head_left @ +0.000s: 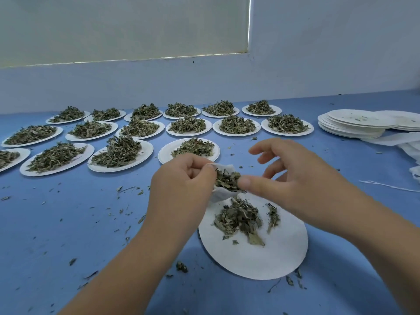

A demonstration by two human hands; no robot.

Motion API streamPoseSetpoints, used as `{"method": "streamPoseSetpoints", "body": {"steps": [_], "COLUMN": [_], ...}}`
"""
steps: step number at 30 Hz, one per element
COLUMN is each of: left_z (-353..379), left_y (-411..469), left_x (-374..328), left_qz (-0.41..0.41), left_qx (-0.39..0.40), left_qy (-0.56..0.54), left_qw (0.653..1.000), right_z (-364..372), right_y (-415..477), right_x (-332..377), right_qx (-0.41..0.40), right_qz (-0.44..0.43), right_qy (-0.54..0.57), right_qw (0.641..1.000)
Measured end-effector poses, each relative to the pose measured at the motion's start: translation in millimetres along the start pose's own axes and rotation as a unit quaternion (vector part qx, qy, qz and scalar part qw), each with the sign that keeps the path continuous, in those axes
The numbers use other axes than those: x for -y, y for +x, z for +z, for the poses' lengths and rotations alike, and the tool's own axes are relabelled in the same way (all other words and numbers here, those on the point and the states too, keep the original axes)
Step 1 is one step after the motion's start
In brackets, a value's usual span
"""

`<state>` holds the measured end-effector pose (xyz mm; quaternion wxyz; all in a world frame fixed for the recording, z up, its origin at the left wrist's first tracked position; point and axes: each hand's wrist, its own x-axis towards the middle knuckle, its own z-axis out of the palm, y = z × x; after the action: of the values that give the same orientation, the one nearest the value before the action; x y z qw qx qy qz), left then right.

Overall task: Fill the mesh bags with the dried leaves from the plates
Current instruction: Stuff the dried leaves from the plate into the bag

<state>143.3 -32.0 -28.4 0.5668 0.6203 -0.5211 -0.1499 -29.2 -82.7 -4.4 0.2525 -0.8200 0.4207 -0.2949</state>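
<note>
Far left and running across the back of the blue tabletop (68,223) there are rows of round white paper plates (147,151), each heaped with dried green leaves (118,151), so by my guess the job has a long way to go

Centre of the view: the left hand (181,180) has its fingers curled round a small white mesh bag (220,196) and holds it up by the rim with the mouth facing right. The bag hangs just above the near white paper plate (261,258), which has a small scatter of leaves on it (238,219). A wad of leaves (227,179) sits right in the bag's mouth. The right hand (302,178) lays its thumb (247,181) flat against that wad. Its other fingers are loosely fanned above, gripping nothing I can see

Handling-wise, I'd say the bag is limp and nearly weightless, so it'll flop shut unless you pinch the rim on both sides. The leaves look brittle and light, and crumbs are already all over the tabletop, so I'd push gently and work over the plate

Further right there's a stack of empty white paper plates (350,126). Beside it lies some crumpled white fabric (409,146), probably spare bags though I can't tell for sure, and a loose white string (386,186)
</note>
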Motion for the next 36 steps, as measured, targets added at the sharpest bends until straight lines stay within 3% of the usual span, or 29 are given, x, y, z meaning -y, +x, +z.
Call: {"method": "streamPoseSetpoints", "body": {"steps": [3, 7, 17, 21, 28, 32, 34, 36], "left_z": [0.0, 2.1, 8.8, 8.1, 3.6, -5.4, -9.8, -13.0], "left_y": [1.5, -0.7, -8.9, -7.7, -3.2, 1.5, 4.0, 6.5], "left_x": [2.1, 0.6, -5.7, -5.7, -4.6, -3.0, -2.5, -1.9], "left_qz": [-0.015, 0.000, 0.054, 0.032, 0.011, 0.026, 0.030, 0.034], "left_qx": [-0.012, -0.004, 0.045, 0.043, 0.023, -0.002, -0.013, -0.025], "left_qy": [-0.005, 0.007, 0.028, -0.019, -0.038, -0.003, 0.004, 0.010], "left_qw": [1.000, 1.000, 0.997, 0.998, 0.999, 1.000, 0.999, 0.999], "right_z": [9.4, 21.4, 25.8, 26.6, 26.1, 19.8, 12.0, 8.5], "right_y": [-1.0, -1.0, -2.3, 0.3, -0.3, -2.2, -2.2, -0.3], "right_x": [1.4, 4.0, 5.0, 4.1, 1.9, 4.4, 4.5, 0.9], "right_qx": [0.048, -0.033, -0.108, -0.078, 0.064, 0.015, -0.030, -0.034], "right_qz": [0.021, -0.022, -0.146, -0.174, -0.222, -0.185, -0.123, -0.056], "right_qy": [0.034, 0.072, -0.070, -0.102, -0.102, 0.012, 0.087, 0.087], "right_qw": [0.998, 0.997, 0.981, 0.976, 0.968, 0.983, 0.988, 0.994]}}
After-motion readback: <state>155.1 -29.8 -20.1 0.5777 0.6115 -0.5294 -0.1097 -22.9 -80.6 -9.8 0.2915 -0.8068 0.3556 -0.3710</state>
